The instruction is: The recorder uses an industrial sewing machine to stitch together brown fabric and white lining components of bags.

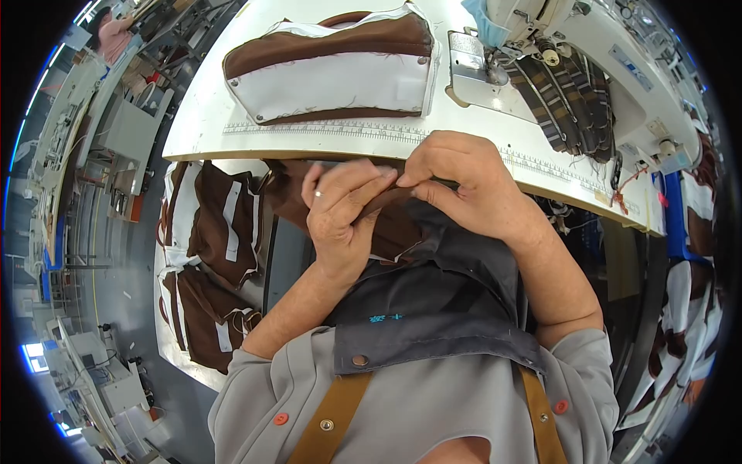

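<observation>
Brown fabric (398, 226) is pinched in the fingers of the left hand (344, 215) and right hand (468, 182), near side of the white table (197, 116).

Plaid fabric (568, 100) beside sewing machine (653, 100)

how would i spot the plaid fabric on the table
On the white table, find the white sewing machine at the right. Just right of its metal plate lies a bunched stack of plaid fabric. Its dark, tan and pale pattern sets it apart from the plain brown-and-white piece farther left.
</observation>
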Demonstrator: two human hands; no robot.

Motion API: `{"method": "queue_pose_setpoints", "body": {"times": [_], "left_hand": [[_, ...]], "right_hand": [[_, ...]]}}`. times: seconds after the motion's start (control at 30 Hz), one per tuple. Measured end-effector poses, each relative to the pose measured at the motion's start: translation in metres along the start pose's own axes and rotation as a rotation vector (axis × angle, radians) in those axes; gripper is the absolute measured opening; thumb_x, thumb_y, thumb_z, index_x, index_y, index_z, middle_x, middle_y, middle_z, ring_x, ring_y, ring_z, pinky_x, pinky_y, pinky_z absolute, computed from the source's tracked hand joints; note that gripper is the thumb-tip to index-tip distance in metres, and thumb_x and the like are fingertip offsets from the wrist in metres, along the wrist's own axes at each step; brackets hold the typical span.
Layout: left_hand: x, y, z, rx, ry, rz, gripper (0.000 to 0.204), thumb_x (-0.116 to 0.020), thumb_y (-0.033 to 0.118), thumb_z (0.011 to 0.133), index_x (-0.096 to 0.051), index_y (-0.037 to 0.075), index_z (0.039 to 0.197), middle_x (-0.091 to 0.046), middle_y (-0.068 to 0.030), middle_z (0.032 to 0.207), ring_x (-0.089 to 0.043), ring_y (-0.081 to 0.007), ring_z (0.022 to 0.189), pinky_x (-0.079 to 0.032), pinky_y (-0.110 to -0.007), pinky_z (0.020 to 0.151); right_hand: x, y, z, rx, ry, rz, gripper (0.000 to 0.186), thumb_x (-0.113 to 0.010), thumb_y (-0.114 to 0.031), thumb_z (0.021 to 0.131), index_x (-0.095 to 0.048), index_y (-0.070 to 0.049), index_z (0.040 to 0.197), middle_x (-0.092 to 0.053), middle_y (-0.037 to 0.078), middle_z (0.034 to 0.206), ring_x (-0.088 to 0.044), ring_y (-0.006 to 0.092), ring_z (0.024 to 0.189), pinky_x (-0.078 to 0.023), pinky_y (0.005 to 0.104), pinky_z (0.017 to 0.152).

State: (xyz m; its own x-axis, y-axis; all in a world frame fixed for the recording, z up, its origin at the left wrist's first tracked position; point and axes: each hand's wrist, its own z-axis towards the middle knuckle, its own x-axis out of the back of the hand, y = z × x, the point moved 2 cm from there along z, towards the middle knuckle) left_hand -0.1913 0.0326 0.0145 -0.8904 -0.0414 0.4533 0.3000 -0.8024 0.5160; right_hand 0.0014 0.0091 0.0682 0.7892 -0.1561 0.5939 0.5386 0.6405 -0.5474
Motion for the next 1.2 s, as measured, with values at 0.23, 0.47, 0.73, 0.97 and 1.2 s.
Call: {"method": "queue_pose_setpoints", "body": {"times": [0.23,0.47,0.73,0.97,1.2], "left_hand": [[0.057,-0.001,0.028,0.004,0.154,0.179,0.017,-0.056,-0.003,0.096,-0.069,-0.005,0.107,-0.073,-0.0144,0.097,-0.071,-0.0218,0.087,-0.057,-0.031,0.081],[0.054,0.012,0.092,-0.291,-0.145,0.391,0.036,-0.065,-0.002,0.073,-0.071,0.005,0.108,-0.07,-0.0096,0.09,-0.066,-0.028,0.074,-0.051,-0.034,0.067],[-0.032,-0.032,0.108,-0.031,-0.245,-0.223,0.018,-0.069,-0.001,0.082,-0.066,0.001,0.1,-0.07,-0.0116,0.09,-0.069,-0.0258,0.077,-0.052,-0.032,0.068],[-0.04,-0.023,0.119,0.037,-0.345,-0.141,0.008,-0.07,0.002,0.085,-0.064,0.001,0.089,-0.069,-0.0109,0.079,-0.067,-0.0239,0.068,-0.049,-0.031,0.063],[-0.041,-0.025,0.123,0.042,-0.331,-0.095,0.007,-0.071,0.002,0.084,-0.065,0.0,0.086,-0.067,-0.0094,0.073,-0.061,-0.0177,0.062,-0.046,-0.03,0.059]], "right_hand": [[0.007,0.027,0.026,-0.027,0.027,-0.68,0.032,-0.077,-0.021,0.082,-0.065,-0.013,0.111,-0.06,0.003,0.062,-0.061,0.0231,0.056,-0.045,0.0357,0.055],[0.012,0.039,0.027,0.019,0.099,-0.825,0.023,-0.07,-0.027,0.089,-0.052,-0.011,0.089,-0.062,0.005,0.062,-0.064,0.0263,0.057,-0.049,0.0365,0.054],[0.022,0.059,0.009,-0.333,0.341,-0.078,0.013,-0.069,-0.005,0.09,-0.061,-0.003,0.1,-0.071,0.009,0.08,-0.068,0.0202,0.071,-0.054,0.0307,0.066],[0.026,0.084,0.002,-0.519,0.241,0.38,0.014,-0.067,-0.009,0.094,-0.071,-0.003,0.107,-0.071,0.001,0.086,-0.062,0.0064,0.078,-0.052,0.0249,0.073],[0.027,0.086,0.005,-0.535,0.239,0.619,0.021,-0.07,-0.018,0.091,-0.07,-0.002,0.105,-0.068,-0.001,0.085,-0.059,0.0062,0.077,-0.051,0.024,0.073]]}}
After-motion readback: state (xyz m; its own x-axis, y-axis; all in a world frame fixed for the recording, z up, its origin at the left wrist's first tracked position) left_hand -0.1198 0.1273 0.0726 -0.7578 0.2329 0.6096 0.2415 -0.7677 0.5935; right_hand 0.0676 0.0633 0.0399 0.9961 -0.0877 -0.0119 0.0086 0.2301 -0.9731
